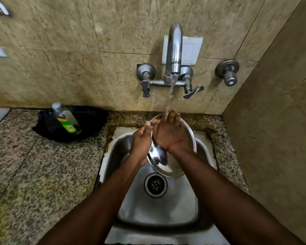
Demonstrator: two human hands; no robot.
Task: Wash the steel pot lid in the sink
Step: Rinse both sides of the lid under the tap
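Observation:
The round steel pot lid (168, 167) is tilted above the steel sink (159, 209), its far edge under the running water. My left hand (141, 140) grips the lid's left rim. My right hand (170, 133) lies flat on the lid's upper face, fingers spread under the stream, with a red thread at the wrist. Water falls from the wall tap (174, 50) onto my right fingers. The lid's middle is hidden under my right hand.
A dish soap bottle (65, 119) lies in a black pan (72, 126) on the speckled granite counter (42, 174) to the left. The drain (155, 185) sits mid-sink. Two tap levers (193, 91) and a separate valve (228, 73) stick out of the tiled wall. A side wall closes the right.

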